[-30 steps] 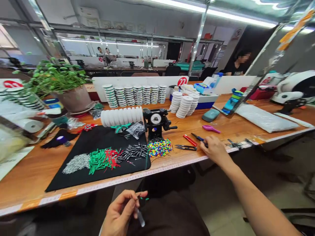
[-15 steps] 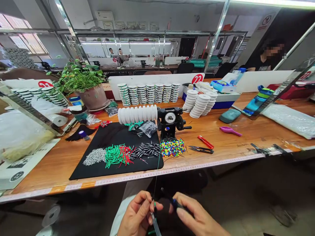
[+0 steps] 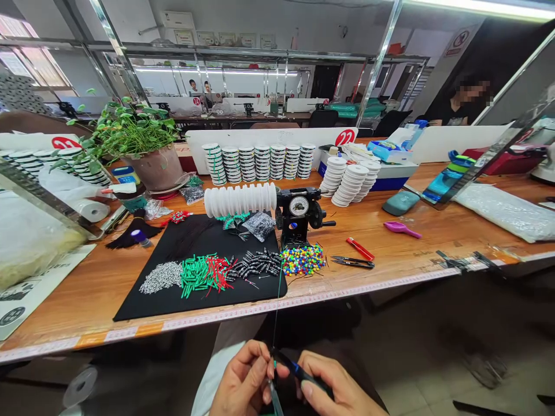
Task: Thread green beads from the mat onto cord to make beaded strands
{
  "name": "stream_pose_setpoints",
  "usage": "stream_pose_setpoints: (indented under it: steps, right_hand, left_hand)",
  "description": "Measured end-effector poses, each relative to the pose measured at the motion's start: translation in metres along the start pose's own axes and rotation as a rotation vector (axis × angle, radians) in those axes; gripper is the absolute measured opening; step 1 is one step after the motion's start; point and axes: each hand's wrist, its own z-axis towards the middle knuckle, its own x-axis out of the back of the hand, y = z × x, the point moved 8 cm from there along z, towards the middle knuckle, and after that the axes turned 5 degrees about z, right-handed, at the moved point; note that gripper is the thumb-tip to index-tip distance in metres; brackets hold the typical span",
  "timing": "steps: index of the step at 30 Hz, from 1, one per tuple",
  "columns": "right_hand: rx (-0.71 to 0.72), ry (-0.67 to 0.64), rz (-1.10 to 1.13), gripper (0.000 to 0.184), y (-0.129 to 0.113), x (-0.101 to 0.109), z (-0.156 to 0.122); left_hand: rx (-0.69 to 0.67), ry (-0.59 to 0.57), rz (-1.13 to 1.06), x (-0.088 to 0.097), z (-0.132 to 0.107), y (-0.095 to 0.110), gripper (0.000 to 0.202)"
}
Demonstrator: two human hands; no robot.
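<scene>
Below the table edge, my left hand [image 3: 243, 378] is closed in a pinch on a thin dark-green thread [image 3: 277, 309]. The thread runs up taut toward the table. A slim grey metal tool [image 3: 276, 398], its kind unclear, sticks down from the same fingers. My right hand [image 3: 336, 381] is wrapped around a black tool with blue on its handle [image 3: 291, 364]. That tool's tip meets the thread at the left fingertips; its jaws are too small to make out.
A black mat [image 3: 143, 303] holds piles of grey, green, red and black small parts. Colourful beads [image 3: 303, 261] lie by a hand-cranked winder [image 3: 299, 211] carrying white spools [image 3: 240, 199]. Thread snips [image 3: 352, 262] and a red lighter-like item [image 3: 359, 249] lie right. A potted plant [image 3: 156, 167] stands left.
My right hand has moved left, bringing the black-and-blue tool up to the thread at my left fingertips. The left hand keeps its pinch. The view has shifted slightly.
</scene>
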Motion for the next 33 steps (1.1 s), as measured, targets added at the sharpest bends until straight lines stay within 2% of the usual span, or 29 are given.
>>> stream_pose_setpoints:
  steps: [4,8,13,15,18,23,29,33]
  right_hand:
    - [-0.06,0.011,0.036,0.04,0.005,0.0,-0.001]
    - [-0.17,0.044,0.102,0.053,0.022,-0.007,-0.009]
    - [-0.194,0.254,0.187,0.06,0.052,-0.015,-0.024]
    - [-0.196,0.283,0.226,0.061,0.058,-0.018,-0.026]
    - [-0.207,0.224,0.213,0.061,0.05,-0.018,-0.022]
    - [-0.206,0.07,0.048,0.063,0.019,-0.016,-0.014]
    - [-0.233,0.05,0.02,0.066,0.018,-0.016,-0.014]
    - [-0.197,0.133,0.125,0.064,0.028,-0.015,-0.012]
  left_hand:
    - [-0.034,0.002,0.081,0.004,0.001,0.0,0.038]
    - [-0.052,0.017,0.102,0.005,-0.001,0.0,0.033]
    - [-0.061,0.005,0.096,0.005,-0.001,-0.004,0.032]
    - [-0.059,0.005,0.099,0.006,0.0,-0.006,0.032]
    - [-0.053,0.022,0.093,0.01,0.001,-0.009,0.032]
    - [-0.059,0.007,0.066,0.01,0.0,-0.007,0.036]
    - [-0.05,0.018,0.077,0.01,0.001,-0.007,0.032]
    - [-0.06,0.003,0.087,0.008,-0.001,-0.006,0.033]
